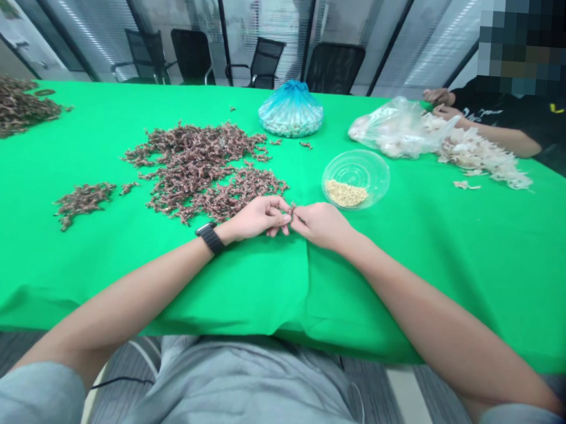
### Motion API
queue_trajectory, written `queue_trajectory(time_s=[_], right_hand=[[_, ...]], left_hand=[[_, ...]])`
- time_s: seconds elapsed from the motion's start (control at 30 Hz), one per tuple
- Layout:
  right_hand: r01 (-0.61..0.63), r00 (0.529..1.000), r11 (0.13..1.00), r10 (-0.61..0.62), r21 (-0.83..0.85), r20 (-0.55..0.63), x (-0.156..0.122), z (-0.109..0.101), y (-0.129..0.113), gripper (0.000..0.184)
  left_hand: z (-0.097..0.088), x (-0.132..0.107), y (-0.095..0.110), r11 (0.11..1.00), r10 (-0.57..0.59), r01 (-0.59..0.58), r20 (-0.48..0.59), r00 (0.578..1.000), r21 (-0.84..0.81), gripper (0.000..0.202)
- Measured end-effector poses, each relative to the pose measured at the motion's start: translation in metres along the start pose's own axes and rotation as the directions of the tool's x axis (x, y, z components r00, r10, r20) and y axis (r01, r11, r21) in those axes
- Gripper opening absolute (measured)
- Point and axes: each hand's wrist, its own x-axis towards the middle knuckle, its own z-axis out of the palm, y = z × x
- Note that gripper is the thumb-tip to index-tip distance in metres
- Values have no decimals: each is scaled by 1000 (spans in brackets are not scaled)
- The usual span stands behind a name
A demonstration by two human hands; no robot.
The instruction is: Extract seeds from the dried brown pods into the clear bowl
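My left hand [263, 216], with a black watch on its wrist, and my right hand [321, 225] meet fingertip to fingertip above the green cloth. Between their pinched fingers is a small brown dried piece [291, 211], mostly covered, its kind unclear. Just beyond my left hand spreads a large heap of similar shrivelled brown pieces [194, 160]. Past my right hand stands a clear round plastic bowl [380, 173], with pale yellow bits [346, 194] gathered at its near side.
A tied blue bag [290, 112] of whitish pieces stands at the back. To its right are a clear plastic bag [390, 132], pale flaky scraps [490, 155] and a co-worker's hands [448, 110]. Leftward lie a small brown pile [85, 201] and a larger one [14, 106].
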Motion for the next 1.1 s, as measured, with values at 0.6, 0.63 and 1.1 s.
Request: queue_trajectory(time_s=[0.6,0.63,1.1], right_hand=[[-540,835,-136,40,831,549,7,-8,0,20],[-542,834,-135,35,829,551,7,-8,0,20],[-116,991,993,114,-25,-75,-1,-3,-5,33]], left_hand=[[2,0,-3,998,55,-55,8,998,-17,48],[2,0,-3,998,58,-57,7,998,-19,49],[1,1,-1,999,33,-35,-64,997,-22,42]])
